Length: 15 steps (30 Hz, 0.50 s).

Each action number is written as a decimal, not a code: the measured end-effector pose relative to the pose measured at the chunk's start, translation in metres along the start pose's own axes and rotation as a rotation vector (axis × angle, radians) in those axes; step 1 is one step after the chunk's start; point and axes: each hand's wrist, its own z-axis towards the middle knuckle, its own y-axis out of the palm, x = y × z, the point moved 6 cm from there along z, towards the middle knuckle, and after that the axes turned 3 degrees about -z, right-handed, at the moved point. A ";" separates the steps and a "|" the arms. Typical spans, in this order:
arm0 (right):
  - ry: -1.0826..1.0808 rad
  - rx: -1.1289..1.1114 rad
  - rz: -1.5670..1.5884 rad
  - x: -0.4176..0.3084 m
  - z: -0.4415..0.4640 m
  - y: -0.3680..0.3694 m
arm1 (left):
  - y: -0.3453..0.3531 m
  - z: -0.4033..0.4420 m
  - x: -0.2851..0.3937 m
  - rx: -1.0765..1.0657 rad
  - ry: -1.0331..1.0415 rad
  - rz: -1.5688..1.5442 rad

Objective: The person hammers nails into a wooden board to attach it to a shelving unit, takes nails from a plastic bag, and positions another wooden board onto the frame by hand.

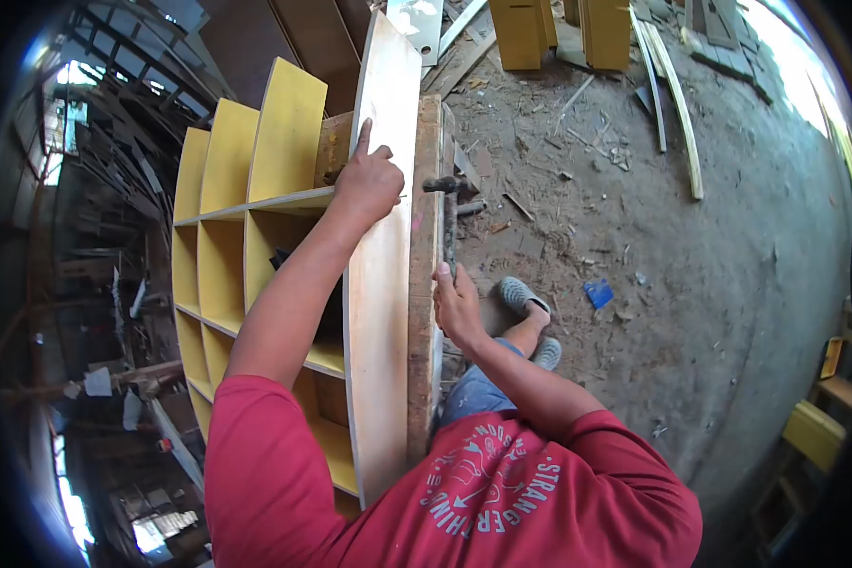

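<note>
My left hand (369,185) rests on a long pale board (381,312), its index finger stretched out along the board and the other fingers curled; a thin nail-like piece shows beside it. My right hand (456,305) is wrapped round the handle of a hammer (450,213), whose dark head is raised just right of the board. The board lies along the right side of a yellow shelf unit (289,128) with several square compartments. Under the board's right edge runs a worn wooden bench (423,350).
Yellow wooden pieces (519,36) stand at the top. Long thin strips (674,104) and wood scraps lie on the dirt floor, with a blue scrap (597,293) near my feet. Stacked timber (128,161) fills the left side. More yellow pieces (814,434) are at the lower right.
</note>
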 end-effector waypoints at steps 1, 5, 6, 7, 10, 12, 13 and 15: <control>-0.030 0.009 -0.002 0.005 0.001 0.005 | -0.002 0.001 0.000 -0.004 0.000 -0.010; -0.085 0.149 0.089 0.010 -0.007 0.009 | 0.003 0.002 0.001 0.036 -0.021 0.014; -0.104 0.218 0.123 0.007 -0.009 0.006 | 0.000 0.002 0.001 0.031 -0.016 0.006; -0.119 0.290 0.157 0.004 -0.011 0.004 | -0.001 0.002 0.001 0.024 -0.010 -0.004; -0.331 0.295 -0.166 -0.002 -0.017 0.019 | -0.002 -0.001 0.004 0.041 0.013 -0.016; -0.343 0.225 -0.213 -0.007 -0.019 0.020 | -0.001 -0.003 0.004 0.049 0.022 -0.008; -0.276 0.255 -0.128 -0.010 -0.018 0.013 | -0.001 -0.002 0.004 0.049 0.022 -0.004; -0.143 0.309 0.029 -0.011 -0.017 0.001 | -0.001 0.000 0.002 0.051 0.019 0.002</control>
